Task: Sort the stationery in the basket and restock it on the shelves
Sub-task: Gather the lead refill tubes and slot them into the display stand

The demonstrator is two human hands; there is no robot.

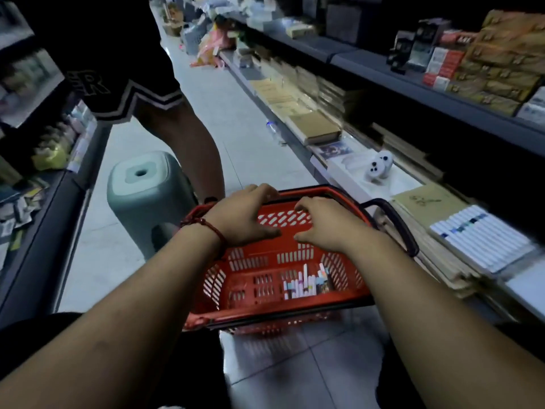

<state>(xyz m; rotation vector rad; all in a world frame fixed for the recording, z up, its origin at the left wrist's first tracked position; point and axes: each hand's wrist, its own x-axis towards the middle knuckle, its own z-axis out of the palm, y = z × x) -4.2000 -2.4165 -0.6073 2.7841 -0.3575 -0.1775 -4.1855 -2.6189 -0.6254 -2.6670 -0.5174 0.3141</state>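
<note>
A red plastic basket (247,278) sits on the aisle floor in front of me. Several white pens with coloured bands (305,283) lie at its bottom right. My left hand (244,216) and my right hand (327,224) both reach over the basket's far rim, fingers curled down over the edge and the folded black handle. A second black handle (404,228) hangs out to the right. On the low shelf to the right lies a pack of white pens (480,237) on stacked notebooks.
A person in dark shorts (118,72) stands close ahead on the left, next to a pale green stool (144,196). Shelves line both sides; brown notebooks (318,126), boxes (501,57) and two small white toys (379,168) fill the right one. Bags clutter the far floor.
</note>
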